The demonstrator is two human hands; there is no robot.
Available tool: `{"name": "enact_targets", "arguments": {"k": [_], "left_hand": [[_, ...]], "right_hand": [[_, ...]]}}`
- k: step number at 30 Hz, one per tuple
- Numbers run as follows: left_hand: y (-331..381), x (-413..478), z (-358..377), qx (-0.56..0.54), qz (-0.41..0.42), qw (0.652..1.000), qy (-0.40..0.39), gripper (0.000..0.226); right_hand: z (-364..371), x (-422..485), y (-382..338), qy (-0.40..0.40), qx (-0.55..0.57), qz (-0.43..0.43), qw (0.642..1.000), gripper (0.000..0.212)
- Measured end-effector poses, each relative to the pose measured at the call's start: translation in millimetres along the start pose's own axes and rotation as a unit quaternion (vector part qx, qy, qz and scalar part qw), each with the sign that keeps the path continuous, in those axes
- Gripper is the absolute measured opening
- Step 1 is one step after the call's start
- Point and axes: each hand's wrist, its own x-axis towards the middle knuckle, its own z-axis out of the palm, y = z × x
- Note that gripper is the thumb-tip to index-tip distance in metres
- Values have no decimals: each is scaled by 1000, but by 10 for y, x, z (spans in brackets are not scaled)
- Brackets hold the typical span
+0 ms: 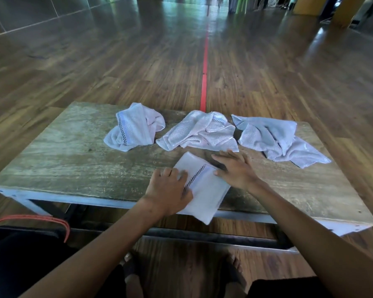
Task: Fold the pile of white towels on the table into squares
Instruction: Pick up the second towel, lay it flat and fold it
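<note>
Head view shows a black bag [19, 254] beside the table [73, 151], its inside hidden, then the left hand [168, 190] and right hand [235, 168] resting flat on the folded towel [207, 190], which hangs over the table's near edge and could slip off if they lift, and three messy towels [200, 132] along its far side.

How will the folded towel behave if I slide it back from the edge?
The folded towel is probably limp: one corner hangs past the table edge. Likely light; pushing may bunch it, like the crumpled towels behind.
</note>
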Motion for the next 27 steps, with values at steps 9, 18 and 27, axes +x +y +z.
{"name": "enact_targets", "arguments": {"k": [9, 18, 27], "left_hand": [[-308, 122, 11, -196, -50, 977, 66, 50], [-113, 304, 384, -205, 15, 979, 18, 79], [-293, 246, 389, -394, -115, 905, 113, 40]], "right_hand": [[11, -318, -29, 119, 32, 11, 992, 44], [461, -543, -246, 25, -34, -4, 999, 94], [79, -154, 67, 80, 151, 31, 985, 45]]}}
